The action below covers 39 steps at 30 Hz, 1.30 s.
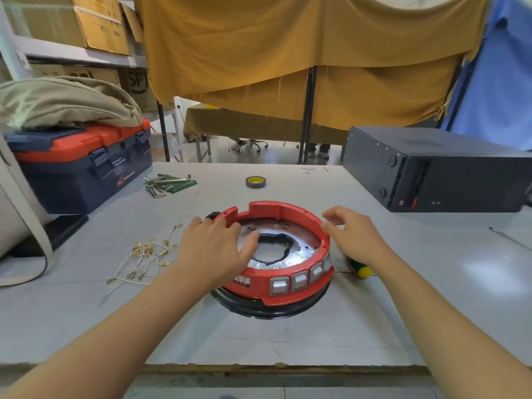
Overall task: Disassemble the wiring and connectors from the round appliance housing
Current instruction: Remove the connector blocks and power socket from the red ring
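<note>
Red housing point(283, 246) lies between left hand point(214, 249) and right hand point(352, 236).

Both forearms outstretched, left hand point(214, 249) flat, right hand point(352, 234) loosely curled.

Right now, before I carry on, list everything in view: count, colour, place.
Round red plastic appliance housing: one, on black base, table centre.
Loose white wires with brass terminals: a bundle, left of housing.
Grey tape roll: one, yellow core, behind housing.
Metal hex keys: a set, green holder, far left.
Navy and red toolbox: one, left edge.
Black metal box: one, far right.
Yellow-green screwdriver handle: one, under right wrist.
Left hand: resting on housing rim.
Right hand: open, at housing's right rim.
</note>
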Each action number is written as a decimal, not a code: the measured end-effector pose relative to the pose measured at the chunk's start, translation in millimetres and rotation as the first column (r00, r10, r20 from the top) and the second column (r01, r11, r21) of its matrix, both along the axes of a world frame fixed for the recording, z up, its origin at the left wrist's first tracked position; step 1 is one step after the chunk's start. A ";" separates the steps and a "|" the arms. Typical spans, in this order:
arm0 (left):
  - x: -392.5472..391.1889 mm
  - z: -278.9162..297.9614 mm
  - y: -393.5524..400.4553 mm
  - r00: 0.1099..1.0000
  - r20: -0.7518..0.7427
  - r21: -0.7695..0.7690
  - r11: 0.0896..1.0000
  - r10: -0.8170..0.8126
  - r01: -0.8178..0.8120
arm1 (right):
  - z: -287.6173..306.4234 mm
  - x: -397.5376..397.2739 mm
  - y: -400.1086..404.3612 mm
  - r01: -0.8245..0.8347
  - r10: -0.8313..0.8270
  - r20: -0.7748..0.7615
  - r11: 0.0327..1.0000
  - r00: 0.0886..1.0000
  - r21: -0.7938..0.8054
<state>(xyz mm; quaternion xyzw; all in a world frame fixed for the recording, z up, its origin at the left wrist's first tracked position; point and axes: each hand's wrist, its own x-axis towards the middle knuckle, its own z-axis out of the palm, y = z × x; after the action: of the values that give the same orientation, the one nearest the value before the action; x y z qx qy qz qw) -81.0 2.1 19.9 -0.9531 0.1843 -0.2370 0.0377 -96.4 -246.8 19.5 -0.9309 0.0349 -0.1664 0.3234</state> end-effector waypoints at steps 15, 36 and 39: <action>-4.9 19.7 -18.1 0.434 -0.604 -0.536 0.744 -0.668 0.399 | -39.3 4.9 -50.9 0.181 -0.190 -0.268 0.982 0.945 -0.059; -19.4 3.6 -61.7 0.774 -0.401 -0.507 0.822 -0.490 0.259 | 2.1 -16.6 -33.5 -0.096 0.085 0.060 0.516 0.995 0.851; -10.4 16.2 -41.6 0.701 -0.497 -0.471 0.838 -0.511 0.277 | 9.3 -19.8 -32.3 -0.247 0.185 0.191 0.358 0.964 0.901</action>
<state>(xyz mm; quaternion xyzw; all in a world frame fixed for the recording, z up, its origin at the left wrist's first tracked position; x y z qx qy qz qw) -91.4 -39.5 36.1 -0.9039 0.3430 0.0478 -0.2513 -116.2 -279.1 28.8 -0.5881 -0.0110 -0.1014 0.8023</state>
